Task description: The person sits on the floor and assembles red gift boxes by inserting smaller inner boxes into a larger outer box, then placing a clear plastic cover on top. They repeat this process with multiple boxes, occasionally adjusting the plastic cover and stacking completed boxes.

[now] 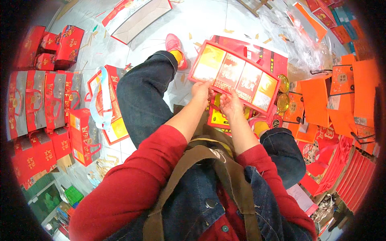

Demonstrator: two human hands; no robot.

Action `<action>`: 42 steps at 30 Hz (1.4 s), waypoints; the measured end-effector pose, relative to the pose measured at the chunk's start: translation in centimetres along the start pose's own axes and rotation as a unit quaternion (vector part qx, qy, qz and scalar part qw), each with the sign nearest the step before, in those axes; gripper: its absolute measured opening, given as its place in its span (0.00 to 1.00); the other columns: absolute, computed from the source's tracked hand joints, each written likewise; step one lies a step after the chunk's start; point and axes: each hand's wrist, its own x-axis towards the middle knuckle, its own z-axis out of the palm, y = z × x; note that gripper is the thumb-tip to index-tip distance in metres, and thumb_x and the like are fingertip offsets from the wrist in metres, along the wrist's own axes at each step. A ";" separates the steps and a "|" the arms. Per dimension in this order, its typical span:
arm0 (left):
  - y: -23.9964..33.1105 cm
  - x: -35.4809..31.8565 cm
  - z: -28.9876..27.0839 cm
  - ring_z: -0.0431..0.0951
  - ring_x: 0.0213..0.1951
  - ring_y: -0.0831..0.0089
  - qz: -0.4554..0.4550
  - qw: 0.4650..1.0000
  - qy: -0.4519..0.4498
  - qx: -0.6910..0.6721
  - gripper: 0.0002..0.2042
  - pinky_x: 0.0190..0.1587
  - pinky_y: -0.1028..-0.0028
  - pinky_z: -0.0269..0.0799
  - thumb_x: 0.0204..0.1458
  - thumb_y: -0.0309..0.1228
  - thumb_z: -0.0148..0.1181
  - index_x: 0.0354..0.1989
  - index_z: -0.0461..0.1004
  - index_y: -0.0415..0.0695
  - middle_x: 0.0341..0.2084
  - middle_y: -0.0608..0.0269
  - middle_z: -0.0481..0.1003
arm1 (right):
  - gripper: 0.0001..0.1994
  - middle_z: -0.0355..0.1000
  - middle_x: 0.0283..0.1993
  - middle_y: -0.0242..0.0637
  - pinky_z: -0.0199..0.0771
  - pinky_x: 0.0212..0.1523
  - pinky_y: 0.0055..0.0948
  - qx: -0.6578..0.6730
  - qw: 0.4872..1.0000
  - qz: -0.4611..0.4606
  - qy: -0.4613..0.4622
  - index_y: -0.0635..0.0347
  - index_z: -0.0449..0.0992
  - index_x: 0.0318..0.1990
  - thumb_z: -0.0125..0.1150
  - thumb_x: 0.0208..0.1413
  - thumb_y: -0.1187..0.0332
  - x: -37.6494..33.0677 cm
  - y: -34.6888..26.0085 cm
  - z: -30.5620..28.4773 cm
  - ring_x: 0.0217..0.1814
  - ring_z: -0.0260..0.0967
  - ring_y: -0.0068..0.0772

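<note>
A shallow red gift-box tray [196, 64] is held up in front of me, slightly tilted, with several gold, white and red packets [230, 70] side by side in it. My left hand [202, 92] grips its near edge toward the left end. Closer to the middle of that same edge, my right hand [232, 105] has its fingertips curled against the tray. Partly covered behind the tray lies a larger red box or bag [277, 63]. Below my hands, a yellow and red package [217, 118] shows between my legs. Two gold round tins [283, 103] sit just right of the tray.
Red gift boxes and handled bags [36, 100] stand stacked at the left. A second filled red tray [117, 125] leans by my left leg under a pale blue strap [105, 96]. Orange bags [315, 96] crowd the right, near clear plastic wrap [311, 54]. Scraps litter the floor.
</note>
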 end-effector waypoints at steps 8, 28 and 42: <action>-0.2 0.0 0.5 0.70 0.17 0.76 0.063 0.996 0.016 0.064 0.08 0.19 0.77 0.68 0.47 0.30 0.63 0.23 0.68 0.46 0.17 0.67 0.71 | 0.15 0.72 0.27 0.35 0.73 0.24 0.22 -0.025 0.995 -0.073 -0.056 0.59 0.70 0.32 0.60 0.53 0.55 -0.6 -0.1 -0.4 0.25 0.70 0.27; 0.4 1.1 -1.1 0.76 0.35 0.49 0.282 0.820 0.096 0.488 0.23 0.38 0.59 0.71 0.46 0.42 0.62 0.38 0.66 0.33 0.32 0.41 0.74 | 0.10 0.73 0.27 0.36 0.72 0.23 0.22 -0.016 0.993 -0.109 -0.052 0.61 0.70 0.35 0.54 0.58 0.62 -0.2 0.5 -0.4 0.25 0.71 0.28; 4.5 2.4 -2.9 0.69 0.22 0.70 0.147 0.965 0.156 0.151 0.20 0.25 0.70 0.69 0.52 0.48 0.54 0.37 0.70 0.41 0.24 0.62 0.71 | 0.12 0.73 0.26 0.38 0.72 0.21 0.23 0.004 0.992 -0.120 -0.026 0.61 0.70 0.33 0.53 0.58 0.60 -0.4 0.3 -0.7 0.22 0.71 0.29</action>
